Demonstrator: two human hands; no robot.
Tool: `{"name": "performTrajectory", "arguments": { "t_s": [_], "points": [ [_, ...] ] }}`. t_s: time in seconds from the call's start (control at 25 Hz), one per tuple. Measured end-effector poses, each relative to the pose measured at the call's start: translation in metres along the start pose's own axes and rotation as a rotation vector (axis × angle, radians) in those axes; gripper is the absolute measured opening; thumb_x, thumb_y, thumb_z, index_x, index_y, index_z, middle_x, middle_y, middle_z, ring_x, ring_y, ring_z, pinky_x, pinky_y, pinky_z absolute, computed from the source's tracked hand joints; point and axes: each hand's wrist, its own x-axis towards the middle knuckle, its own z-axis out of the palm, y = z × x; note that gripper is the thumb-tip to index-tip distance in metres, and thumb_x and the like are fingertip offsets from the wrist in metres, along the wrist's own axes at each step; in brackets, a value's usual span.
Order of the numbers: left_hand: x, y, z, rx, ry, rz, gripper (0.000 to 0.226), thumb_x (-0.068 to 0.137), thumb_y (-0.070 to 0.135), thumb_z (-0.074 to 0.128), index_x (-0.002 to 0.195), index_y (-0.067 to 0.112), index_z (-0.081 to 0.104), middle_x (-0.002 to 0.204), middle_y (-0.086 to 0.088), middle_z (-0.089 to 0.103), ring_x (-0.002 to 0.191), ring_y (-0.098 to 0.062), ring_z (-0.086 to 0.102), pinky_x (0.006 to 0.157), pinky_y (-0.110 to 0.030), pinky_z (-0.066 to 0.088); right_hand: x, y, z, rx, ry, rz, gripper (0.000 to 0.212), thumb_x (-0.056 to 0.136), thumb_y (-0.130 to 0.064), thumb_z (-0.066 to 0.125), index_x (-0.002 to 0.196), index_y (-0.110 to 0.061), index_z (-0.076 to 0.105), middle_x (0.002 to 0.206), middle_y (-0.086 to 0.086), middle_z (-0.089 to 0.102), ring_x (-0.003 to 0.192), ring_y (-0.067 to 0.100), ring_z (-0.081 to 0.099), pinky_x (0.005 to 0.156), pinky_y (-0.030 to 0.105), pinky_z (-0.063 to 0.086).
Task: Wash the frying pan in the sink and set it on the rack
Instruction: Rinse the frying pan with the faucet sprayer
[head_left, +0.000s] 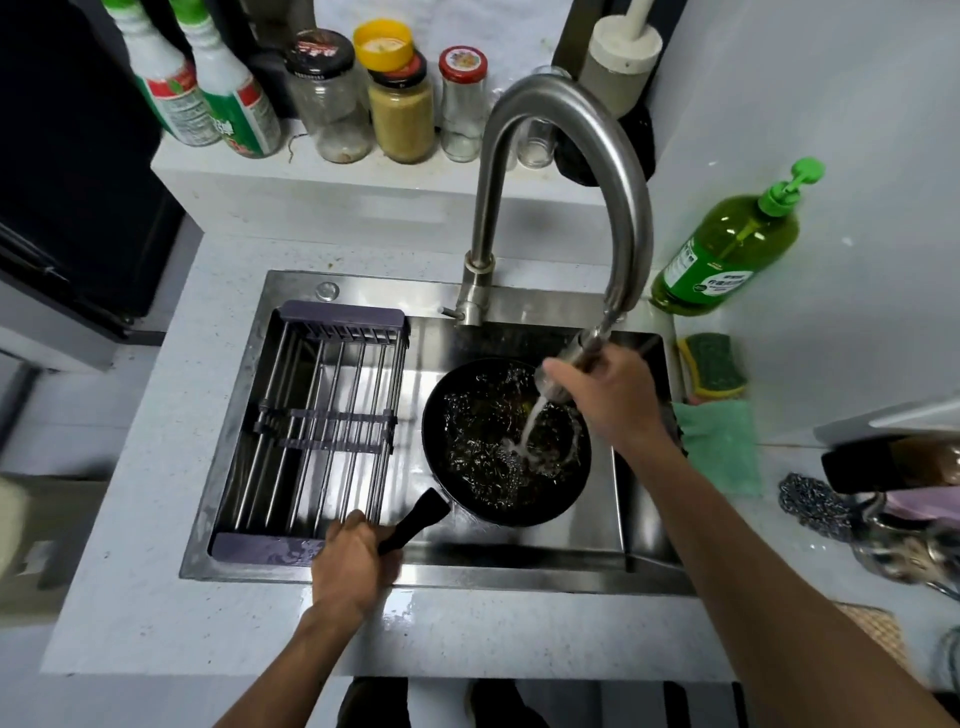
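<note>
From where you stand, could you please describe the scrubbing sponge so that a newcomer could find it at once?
Start at the steel sink and go to the counter along its right edge. The sponge lies there, between the green soap bottle behind it and the green cloth in front. Its dark green scouring top on a yellow body sets it apart.

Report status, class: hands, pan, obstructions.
Left hand grips pan handle. Right hand holds pulled-out spray head, water running into frying pan. Rack bare, nothing blocking.
</note>
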Motion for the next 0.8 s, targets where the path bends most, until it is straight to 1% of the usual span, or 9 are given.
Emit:
{"name": "performTrajectory", "arguments": {
  "t_s": [0.12, 0.2, 0.28, 0.36, 0.48, 0.56, 0.64, 0.72, 0.8],
  "points": [
    [-0.005, 0.007, 0.0, 0.197, 0.041, 0.02, 0.029, 0.089, 0.041, 0.059, 0.116, 0.032, 0.066, 0.105, 0.008, 0.053, 0.11, -0.019, 0.04, 0.091, -0.036, 0.038, 0.017, -0.027, -0.031, 0.006, 0.133, -0.118, 0.027, 0.078, -0.041, 0.079, 0.077, -0.016, 0.069, 0.069, -0.003, 0.071, 0.065, 0.013, 0.07, 0.066, 0.033, 0.059],
    [-0.007, 0.02, 0.0, 0.417, 0.017, 0.131, 0.036, 0.092, 0.039, 0.051, 0.126, 0.029, 0.057, 0.123, 0.005, 0.053, 0.121, -0.023, 0.038, 0.099, -0.039, 0.031, 0.01, -0.032, -0.043, -0.014, 0.061, -0.137, 0.029, 0.078, -0.042, 0.08, 0.075, -0.017, 0.066, 0.063, -0.006, 0.066, 0.057, -0.001, 0.063, 0.063, 0.023, 0.056],
    [-0.001, 0.036, 0.007, 0.386, -0.037, 0.207, 0.048, 0.092, 0.041, 0.052, 0.135, 0.022, 0.046, 0.128, -0.001, 0.054, 0.122, -0.024, 0.042, 0.102, -0.038, 0.035, -0.004, -0.032, -0.045, 0.019, -0.038, -0.178, 0.023, 0.083, -0.038, 0.077, 0.078, -0.02, 0.064, 0.054, -0.009, 0.054, 0.045, -0.001, 0.05, 0.051, 0.011, 0.042],
    [0.015, 0.05, 0.021, 0.289, -0.1, 0.169, 0.057, 0.091, 0.042, 0.053, 0.138, 0.014, 0.038, 0.124, -0.008, 0.055, 0.116, -0.026, 0.05, 0.1, -0.038, 0.042, -0.014, -0.018, -0.041, 0.238, -0.061, -0.204, 0.015, 0.092, -0.031, 0.069, 0.099, -0.018, 0.068, 0.056, -0.006, 0.054, 0.047, 0.003, 0.048, 0.049, 0.015, 0.042],
    [0.047, 0.058, 0.051, 0.369, -0.067, 0.036, 0.061, 0.09, 0.038, 0.054, 0.138, 0.009, 0.032, 0.119, -0.012, 0.057, 0.108, -0.028, 0.058, 0.087, -0.038, 0.048, -0.031, 0.062, -0.009, 0.5, 0.045, 0.084, 0.014, 0.099, -0.032, 0.058, 0.104, -0.025, 0.068, 0.062, -0.001, 0.061, 0.053, 0.01, 0.055, 0.052, 0.026, 0.047],
    [0.058, 0.06, 0.059, 0.373, -0.043, -0.034, 0.044, 0.092, 0.036, 0.054, 0.127, 0.012, 0.043, 0.108, -0.008, 0.063, 0.097, -0.025, 0.065, 0.076, -0.035, 0.049, -0.061, 0.135, 0.022, 0.194, -0.022, 0.333, 0.015, 0.097, -0.035, 0.059, 0.097, -0.026, 0.071, 0.072, -0.002, 0.068, 0.065, 0.014, 0.062, 0.066, 0.036, 0.054],
    [0.061, 0.064, 0.054, 0.301, -0.051, 0.003, 0.036, 0.089, 0.043, 0.058, 0.11, 0.014, 0.053, 0.099, -0.006, 0.068, 0.09, -0.027, 0.067, 0.072, -0.033, 0.049, -0.098, 0.189, 0.039, -0.063, -0.189, 0.478, 0.017, 0.094, -0.029, 0.063, 0.106, -0.02, 0.072, 0.091, 0.002, 0.074, 0.08, 0.016, 0.065, 0.077, 0.032, 0.053],
    [0.057, 0.069, 0.035, 0.271, -0.045, 0.025, 0.036, 0.083, 0.047, 0.061, 0.101, 0.016, 0.059, 0.096, -0.007, 0.07, 0.088, -0.028, 0.067, 0.073, -0.033, 0.05, -0.123, 0.213, 0.043, -0.162, -0.248, 0.433, 0.019, 0.091, -0.021, 0.066, 0.109, -0.016, 0.072, 0.1, 0.007, 0.074, 0.089, 0.019, 0.065, 0.078, 0.027, 0.047],
    [0.05, 0.072, 0.018, 0.272, -0.041, 0.032, 0.036, 0.08, 0.051, 0.062, 0.095, 0.018, 0.063, 0.091, -0.004, 0.07, 0.083, -0.025, 0.067, 0.07, -0.03, 0.051, -0.132, 0.214, 0.042, -0.243, -0.251, 0.343, 0.019, 0.089, -0.015, 0.066, 0.107, -0.014, 0.072, 0.102, 0.011, 0.073, 0.098, 0.028, 0.065, 0.085, 0.033, 0.05]
  ]
}}
